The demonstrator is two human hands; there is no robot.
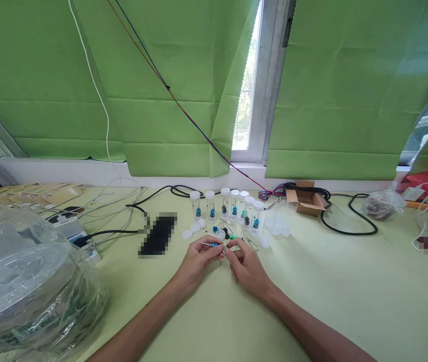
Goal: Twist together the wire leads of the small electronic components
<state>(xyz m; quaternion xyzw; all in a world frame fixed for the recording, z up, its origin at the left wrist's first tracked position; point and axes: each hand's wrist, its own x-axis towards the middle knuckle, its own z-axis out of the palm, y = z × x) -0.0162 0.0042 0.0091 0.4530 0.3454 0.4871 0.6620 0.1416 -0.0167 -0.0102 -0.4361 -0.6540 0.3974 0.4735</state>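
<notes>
My left hand point(198, 259) is closed in a pinch on a thin metal rod point(203, 243) that carries a small shiny blue part point(214, 245). Against its fingertips, my right hand point(247, 264) is also pinched; what lies between those fingers is too small to make out. Just beyond both hands are loose blue, black point(226, 234) and green point(233, 238) parts, with several thin metal pins point(251, 243). Behind them stands a group of clear capped vials point(235, 213) holding blue, green or dark parts. White caps point(187, 234) lie to their left.
More clear tubes point(265, 236) are at the right of the vials. An open cardboard box point(306, 203) and a black cable point(349, 233) lie farther right. At left are a blurred-out dark object point(158, 235), a power strip point(71, 232) and a large plastic-wrapped spool point(28, 286).
</notes>
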